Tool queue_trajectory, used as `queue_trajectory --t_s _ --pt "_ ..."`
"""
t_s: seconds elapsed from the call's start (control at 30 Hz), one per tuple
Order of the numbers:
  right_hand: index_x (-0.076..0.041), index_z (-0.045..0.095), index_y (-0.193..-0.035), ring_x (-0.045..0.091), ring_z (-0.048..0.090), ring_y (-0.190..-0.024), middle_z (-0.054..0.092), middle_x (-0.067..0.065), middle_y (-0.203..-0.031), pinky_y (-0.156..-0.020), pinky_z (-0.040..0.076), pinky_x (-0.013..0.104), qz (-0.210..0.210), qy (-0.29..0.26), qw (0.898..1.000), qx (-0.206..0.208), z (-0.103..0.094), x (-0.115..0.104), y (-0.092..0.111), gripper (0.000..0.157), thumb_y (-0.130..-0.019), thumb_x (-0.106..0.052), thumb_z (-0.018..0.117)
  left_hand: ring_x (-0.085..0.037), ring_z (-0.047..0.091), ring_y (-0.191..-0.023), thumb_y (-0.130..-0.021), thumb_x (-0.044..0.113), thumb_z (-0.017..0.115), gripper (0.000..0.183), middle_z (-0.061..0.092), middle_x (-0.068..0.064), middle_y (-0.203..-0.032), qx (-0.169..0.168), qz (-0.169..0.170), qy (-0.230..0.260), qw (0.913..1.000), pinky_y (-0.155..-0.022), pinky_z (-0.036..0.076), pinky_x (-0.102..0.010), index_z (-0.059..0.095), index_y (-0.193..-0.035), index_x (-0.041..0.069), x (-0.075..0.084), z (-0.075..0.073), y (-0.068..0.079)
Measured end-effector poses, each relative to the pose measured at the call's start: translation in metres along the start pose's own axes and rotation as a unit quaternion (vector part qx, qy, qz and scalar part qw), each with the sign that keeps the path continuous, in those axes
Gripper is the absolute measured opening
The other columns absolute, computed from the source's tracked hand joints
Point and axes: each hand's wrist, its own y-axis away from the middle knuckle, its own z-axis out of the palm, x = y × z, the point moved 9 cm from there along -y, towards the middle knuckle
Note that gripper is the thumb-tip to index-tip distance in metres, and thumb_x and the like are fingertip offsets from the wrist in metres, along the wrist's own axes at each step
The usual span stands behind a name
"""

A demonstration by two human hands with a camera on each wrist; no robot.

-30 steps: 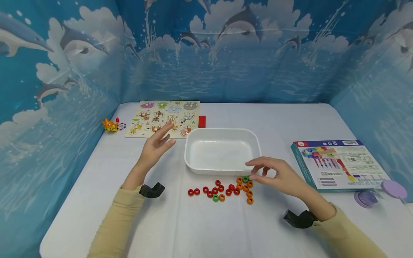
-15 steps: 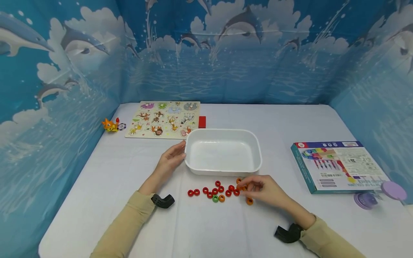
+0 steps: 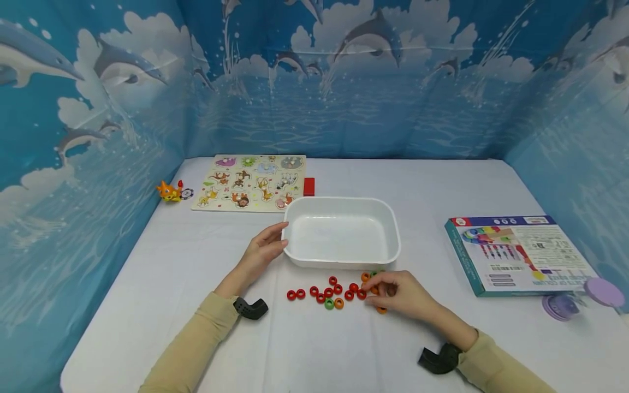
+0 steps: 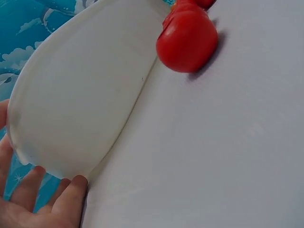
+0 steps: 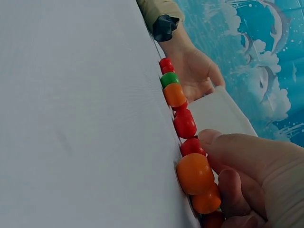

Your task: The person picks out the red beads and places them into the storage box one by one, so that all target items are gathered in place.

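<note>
My left hand (image 3: 259, 254) touches the left end of a white rectangular tray (image 3: 341, 266). In the left wrist view its fingertips lie against the tray's outer wall. Red, orange and green ring-shaped beads lie in front of the tray. My right hand (image 3: 405, 295) is at the right end of these beads, with thumb and forefinger tips close around a red bead (image 3: 361, 295). In the right wrist view that bead (image 5: 191, 147) sits on the table by the thumb tip; whether it is pinched is hidden. Orange beads (image 5: 194, 173) lie beside the curled fingers.
An animal peg puzzle (image 3: 250, 184) and a red block (image 3: 308, 187) lie behind the tray. An orange fox-like toy (image 3: 169, 191) stands at the far left. To the right are a flat toy box (image 3: 521, 256) and a purple lidded container (image 3: 561, 307).
The left hand has come down and right from above the puzzle onto the tray's end. My right hand has moved left and down from the tray's near corner to the beads.
</note>
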Motion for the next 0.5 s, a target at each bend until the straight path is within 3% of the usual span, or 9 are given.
queue_trajectory --t_s 0.2,0.5 --pt "-0.024 0.067 -0.089 0.006 0.044 -0.052 0.052 -0.012 -0.062 -0.041 0.038 0.019 -0.012 0.018 1.0 0.003 0.0028 -0.002 0.0006 0.02 -0.071 -0.03 0.074 -0.017 0.029 -0.128 -0.084 0.011 0.061 0.048 0.036 -0.002 -0.138 0.021 0.009 0.011 0.9997 -0.096 0.038 -0.025 0.045 -0.13 0.009 -0.0048 -0.0056 -0.0011" --pt "-0.026 0.067 -0.09 0.005 0.043 -0.054 0.05 -0.013 -0.062 -0.043 0.039 0.019 -0.014 0.047 0.999 0.01 0.0036 -0.0058 -0.0001 0.022 -0.071 -0.032 0.074 -0.019 0.029 -0.128 -0.081 0.008 0.063 0.048 0.034 -0.001 -0.14 0.022 0.047 0.016 0.9985 -0.097 0.037 -0.025 0.048 -0.126 0.004 -0.0001 -0.0056 0.0003"
